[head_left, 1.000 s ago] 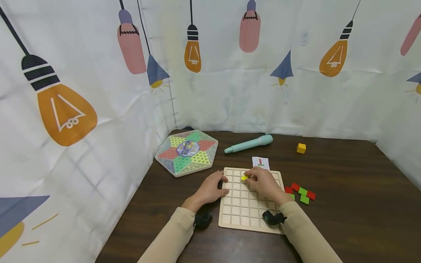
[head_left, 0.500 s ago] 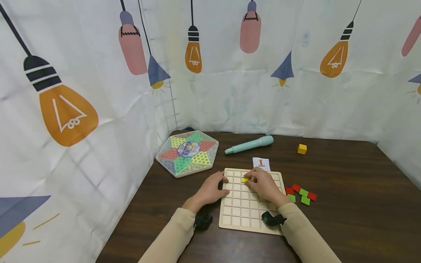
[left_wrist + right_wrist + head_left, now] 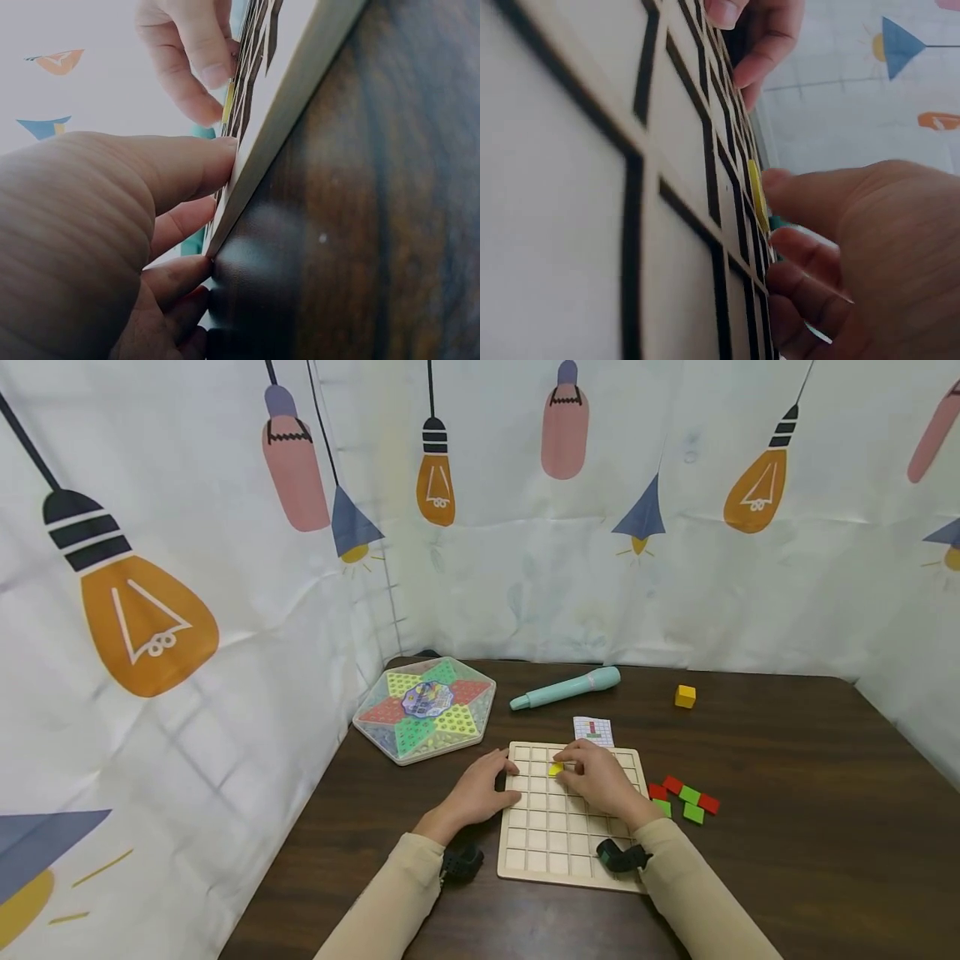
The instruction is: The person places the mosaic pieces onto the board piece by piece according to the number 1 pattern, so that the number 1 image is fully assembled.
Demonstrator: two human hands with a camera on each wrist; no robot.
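A pale wooden grid board (image 3: 537,842) lies on the dark table. My left hand (image 3: 474,792) rests at its left edge. In the left wrist view, that hand's thumb (image 3: 199,161) touches the board's face near the rim, other fingers against the side. Over the board's upper part, my right hand (image 3: 598,778) holds a small yellow square tile (image 3: 556,770) between thumb and forefinger. The tile (image 3: 758,193) looks almost flat on the grid in the right wrist view, with the thumb right at it. The right hand and forearm cover several cells.
Red tiles (image 3: 708,803) and green tiles (image 3: 693,813) lie right of the board. A small printed grid card (image 3: 593,731) sits behind it. Farther back are a hexagonal game box (image 3: 424,710), a light-blue stick-shaped object (image 3: 566,688) and a yellow cube (image 3: 686,696).
The yellow tile, tilted between the right fingertips a second ago, now lies flatter on the grid. The left hand and the board have stayed put.
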